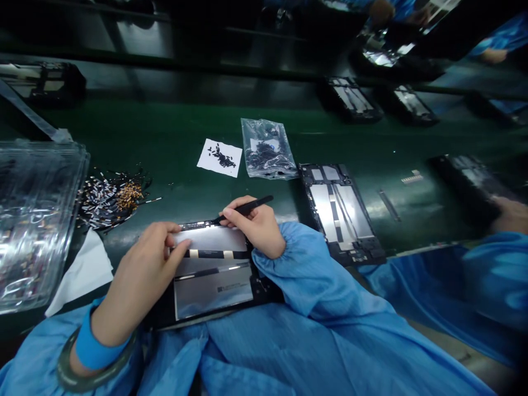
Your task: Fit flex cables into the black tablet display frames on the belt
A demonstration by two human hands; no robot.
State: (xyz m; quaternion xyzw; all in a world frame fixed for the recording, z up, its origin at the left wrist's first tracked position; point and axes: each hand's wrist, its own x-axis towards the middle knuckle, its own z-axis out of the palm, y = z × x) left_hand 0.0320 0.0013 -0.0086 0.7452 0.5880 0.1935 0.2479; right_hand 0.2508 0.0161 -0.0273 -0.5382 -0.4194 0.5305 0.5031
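An opened tablet point(214, 286) with silver battery panels lies in front of me, close against my body. My left hand point(150, 253) grips its upper left part, thumb over the silver panel and the index finger near the top edge; the other fingertips are partly hidden. Black tweezers point(251, 205) are held in my right hand point(258, 228). Their tips point left, at the narrow component strip point(198, 224) along the tablet's top edge. Whether the tips hold a part is too small to tell.
White paper point(206, 160) with small black parts and a clear bag point(268, 157) lie beyond my hands. Left are a wire pile point(111, 201) and clear plastic trays point(37, 220). Another opened tablet point(338, 212) lies right. A co-worker's hand point(511, 214) touches a device point(474, 176).
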